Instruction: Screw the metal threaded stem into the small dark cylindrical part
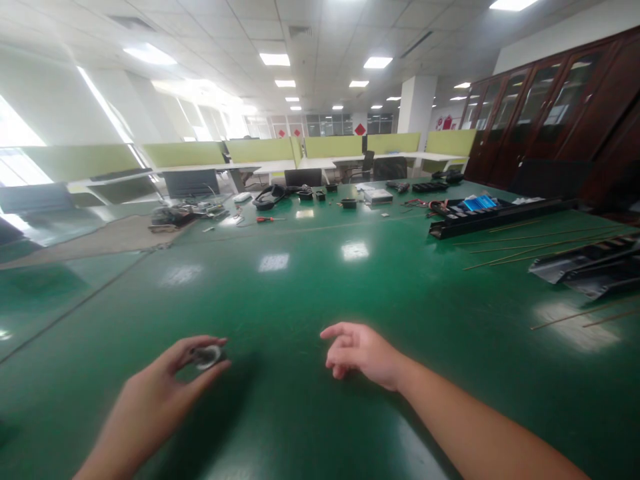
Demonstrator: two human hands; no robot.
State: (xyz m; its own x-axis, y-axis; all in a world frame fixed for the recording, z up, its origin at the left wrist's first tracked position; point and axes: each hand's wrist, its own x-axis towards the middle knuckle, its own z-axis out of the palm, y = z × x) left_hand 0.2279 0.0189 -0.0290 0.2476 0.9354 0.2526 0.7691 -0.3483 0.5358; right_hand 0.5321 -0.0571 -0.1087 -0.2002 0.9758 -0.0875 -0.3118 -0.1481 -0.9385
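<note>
"What does your head view give you?"

"At eight o'clock I see the left hand point(150, 393), thumb and fingers clamped on a small round part point(209, 357), its pale ring blurred, above the green worktop point(320, 293)."

"And the right hand point(363, 353)?"

"At five o'clock, well apart from the left, index finger extended, the others loosely curled."

"Farther out?"

"I've a red screwdriver point(263, 219) towards ten, a long black channel point(500, 217) towards three."
</note>
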